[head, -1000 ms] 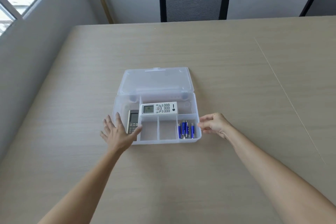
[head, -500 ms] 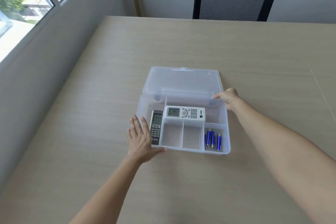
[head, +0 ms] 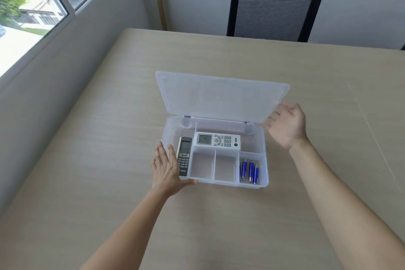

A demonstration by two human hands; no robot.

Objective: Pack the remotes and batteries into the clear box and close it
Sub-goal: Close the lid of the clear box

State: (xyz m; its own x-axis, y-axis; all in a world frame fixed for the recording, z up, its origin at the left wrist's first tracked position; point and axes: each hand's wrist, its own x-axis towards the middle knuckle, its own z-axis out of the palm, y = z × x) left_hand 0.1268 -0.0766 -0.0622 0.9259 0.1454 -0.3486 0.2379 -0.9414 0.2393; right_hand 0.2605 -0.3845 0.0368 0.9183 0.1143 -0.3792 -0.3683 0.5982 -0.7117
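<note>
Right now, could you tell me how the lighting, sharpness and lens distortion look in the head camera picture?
Head view: soft daylight enters from the window, which is overexposed and blurred; the table shows only faint shadows under the clear box and its lid; the white remote and batteries look fairly sharp; the wide lens stretches both forearms toward the bottom edge.

Bright daylight enters from the large glass window (head: 32, 2) at left; shadows on the pale wooden table (head: 109, 182) are soft, edges bend slightly.
</note>
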